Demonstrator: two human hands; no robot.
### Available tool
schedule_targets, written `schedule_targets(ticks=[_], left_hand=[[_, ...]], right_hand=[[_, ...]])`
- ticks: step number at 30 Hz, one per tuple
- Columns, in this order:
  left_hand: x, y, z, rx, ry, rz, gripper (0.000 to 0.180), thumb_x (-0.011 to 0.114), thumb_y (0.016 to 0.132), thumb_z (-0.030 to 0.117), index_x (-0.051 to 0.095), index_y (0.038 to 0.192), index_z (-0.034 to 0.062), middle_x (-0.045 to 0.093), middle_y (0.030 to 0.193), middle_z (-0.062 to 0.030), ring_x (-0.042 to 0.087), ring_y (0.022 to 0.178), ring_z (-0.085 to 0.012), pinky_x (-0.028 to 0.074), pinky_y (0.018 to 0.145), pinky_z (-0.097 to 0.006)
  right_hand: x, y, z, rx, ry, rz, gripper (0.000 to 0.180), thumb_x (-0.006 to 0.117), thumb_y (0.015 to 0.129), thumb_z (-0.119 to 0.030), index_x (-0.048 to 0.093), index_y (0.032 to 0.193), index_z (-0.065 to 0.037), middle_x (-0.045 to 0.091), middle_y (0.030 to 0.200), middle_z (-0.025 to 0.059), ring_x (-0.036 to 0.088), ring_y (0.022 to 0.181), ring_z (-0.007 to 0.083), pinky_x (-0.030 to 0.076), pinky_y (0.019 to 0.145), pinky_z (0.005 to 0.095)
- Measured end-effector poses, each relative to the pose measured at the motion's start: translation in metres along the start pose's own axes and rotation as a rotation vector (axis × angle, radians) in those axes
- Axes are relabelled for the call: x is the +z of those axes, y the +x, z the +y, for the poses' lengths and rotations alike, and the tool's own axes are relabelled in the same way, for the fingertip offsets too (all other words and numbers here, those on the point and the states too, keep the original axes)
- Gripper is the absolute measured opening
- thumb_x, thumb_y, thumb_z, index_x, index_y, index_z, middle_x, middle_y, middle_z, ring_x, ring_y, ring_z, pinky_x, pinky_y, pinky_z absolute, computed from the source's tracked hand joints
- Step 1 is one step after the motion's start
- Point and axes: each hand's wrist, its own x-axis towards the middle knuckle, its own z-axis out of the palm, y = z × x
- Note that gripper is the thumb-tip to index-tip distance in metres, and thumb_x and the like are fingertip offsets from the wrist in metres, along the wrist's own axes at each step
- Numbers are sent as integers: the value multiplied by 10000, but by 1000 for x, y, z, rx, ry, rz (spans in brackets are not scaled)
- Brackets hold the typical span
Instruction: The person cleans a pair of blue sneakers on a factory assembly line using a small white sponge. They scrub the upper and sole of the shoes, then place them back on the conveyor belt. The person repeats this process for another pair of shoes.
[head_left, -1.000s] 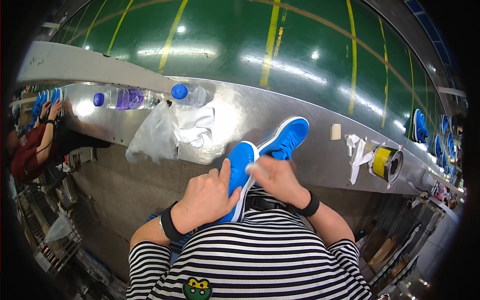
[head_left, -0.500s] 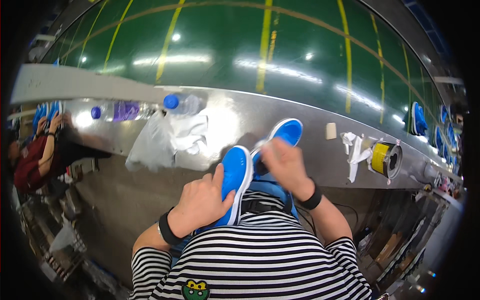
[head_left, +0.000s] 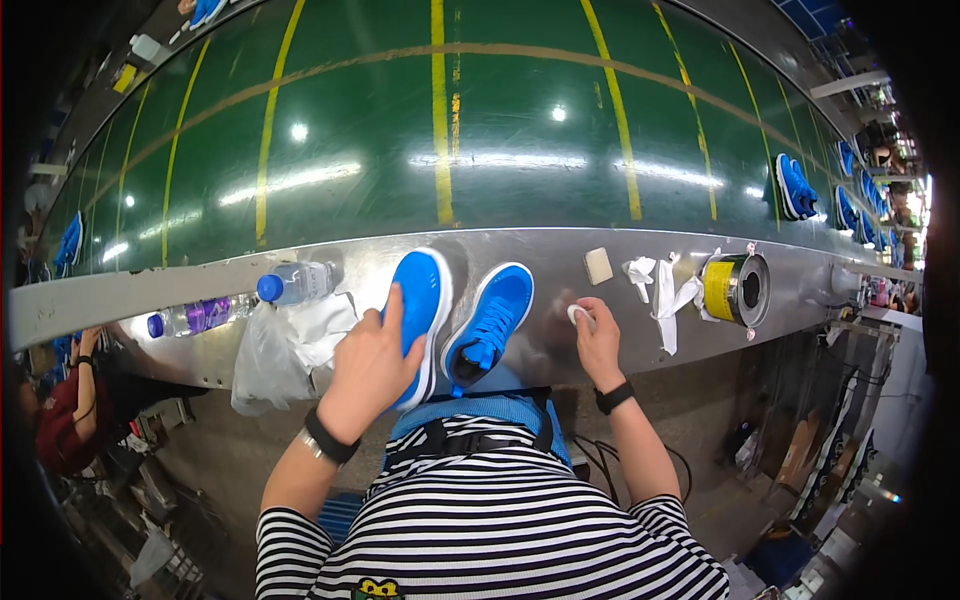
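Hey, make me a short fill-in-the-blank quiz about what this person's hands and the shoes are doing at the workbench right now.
1. The left hand rests on a shoe whose colour is ____.
2. The right hand presses a small ____ pad onto the metal ledge.
3. The second shoe lies to the ____ of the shoe under the left hand.
4. The yellow can lies on its ____.

Missing words: blue; white; right; side
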Motion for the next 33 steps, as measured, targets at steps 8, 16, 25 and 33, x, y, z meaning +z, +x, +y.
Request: schedule_targets(ticks=[8,16,25,33], left_hand=[[49,30,-23,214,-454,-194,962,770,700,304,227,1411,-50,422,1260,-305,462,1168,-398,402,978,-413],[133,37,-89,85,-698,-318,857,750,684,159,307,1398,-12,447,1215,-254,423,1158,-377,332,1028,-407],[124,10,-53,44,-641,-28,732,663,774,132,304,1397,-8,401,1246,-236,407,1189,-372,346,1025,-394],[114,10,-31,-48,-1175,-90,723,673,799,84,292,1405,-12,419,1363,-176,476,1203,-248,385,1012,-359]], right_hand=[[-11,-15,-29,-33,29,60,534,754,712,-141,515,1181,-45,534,1111,146,524,1028,298,406,907,418],[83,-64,-49,459,642,-465,806,834,646,-292,407,1235,54,516,1159,183,550,1047,243,453,907,339],[79,-78,-66,173,327,-250,936,775,662,-250,214,1344,60,392,1154,253,410,1076,390,354,963,447],[62,-70,-78,124,351,-161,934,812,677,-254,237,1340,64,396,1146,220,438,1062,349,377,957,423]])
